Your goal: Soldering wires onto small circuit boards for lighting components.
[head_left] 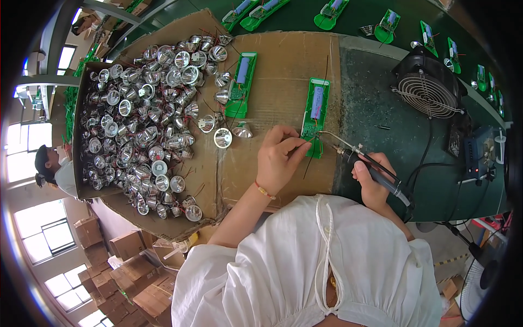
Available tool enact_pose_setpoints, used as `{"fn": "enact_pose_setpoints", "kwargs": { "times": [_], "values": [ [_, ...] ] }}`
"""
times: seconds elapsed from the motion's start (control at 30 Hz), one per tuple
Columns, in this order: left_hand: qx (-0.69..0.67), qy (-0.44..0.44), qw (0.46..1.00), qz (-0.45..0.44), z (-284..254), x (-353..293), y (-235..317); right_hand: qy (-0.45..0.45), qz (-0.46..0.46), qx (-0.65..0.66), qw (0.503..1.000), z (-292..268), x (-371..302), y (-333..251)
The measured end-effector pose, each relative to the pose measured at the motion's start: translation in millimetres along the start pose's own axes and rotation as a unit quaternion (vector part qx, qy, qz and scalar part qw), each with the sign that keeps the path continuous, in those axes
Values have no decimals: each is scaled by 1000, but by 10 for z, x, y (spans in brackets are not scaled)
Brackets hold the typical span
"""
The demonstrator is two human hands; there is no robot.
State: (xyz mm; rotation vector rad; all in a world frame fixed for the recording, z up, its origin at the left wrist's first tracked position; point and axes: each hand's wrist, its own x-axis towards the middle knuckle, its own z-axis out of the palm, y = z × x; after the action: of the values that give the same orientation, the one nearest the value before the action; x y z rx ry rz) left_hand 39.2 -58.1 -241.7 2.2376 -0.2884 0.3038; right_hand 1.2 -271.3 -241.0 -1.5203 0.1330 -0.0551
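Observation:
My left hand (282, 155) is closed in a pinch at the lower part of a green plastic housing (323, 90), where a thin dark wire (309, 165) shows at the fingertips. Inside the housing lie a purple-blue cylindrical battery (317, 103) and a small green circuit board (309, 132). My right hand (373, 177) grips a soldering iron (379, 179) with a curved metal tube along it. Its front end points at the board, close to my left fingertips; exact contact is too small to tell. A second green housing (239, 84) with a battery lies to the left.
A large box (81, 131) of silvery reflector cups (158, 114) stands left, some spilled onto the cardboard sheet (283, 60). A fan (427, 90) and a blue control unit (479, 155) with cables are right. Several green housings (329, 13) line the far side. A person (60, 171) is beyond the box.

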Motion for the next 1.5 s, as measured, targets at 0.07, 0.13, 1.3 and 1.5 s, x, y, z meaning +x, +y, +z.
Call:
{"fn": "enact_pose_setpoints", "kwargs": {
  "times": [0.07,0.13,1.3,1.5],
  "values": [
    [-25,-11,998,-50,20,13,24,-9,-23,-20,999,-9,-5,23],
    [-50,-22,993,-101,28,23,29,-4,-30,-39,999,-1,0,39],
    [-21,-53,988,-141,26,101,57,47,-59,-1,997,-152,26,30],
    [-170,-22,957,-234,-57,88,60,89,-47,-3,995,-324,94,72]
  ]
}}
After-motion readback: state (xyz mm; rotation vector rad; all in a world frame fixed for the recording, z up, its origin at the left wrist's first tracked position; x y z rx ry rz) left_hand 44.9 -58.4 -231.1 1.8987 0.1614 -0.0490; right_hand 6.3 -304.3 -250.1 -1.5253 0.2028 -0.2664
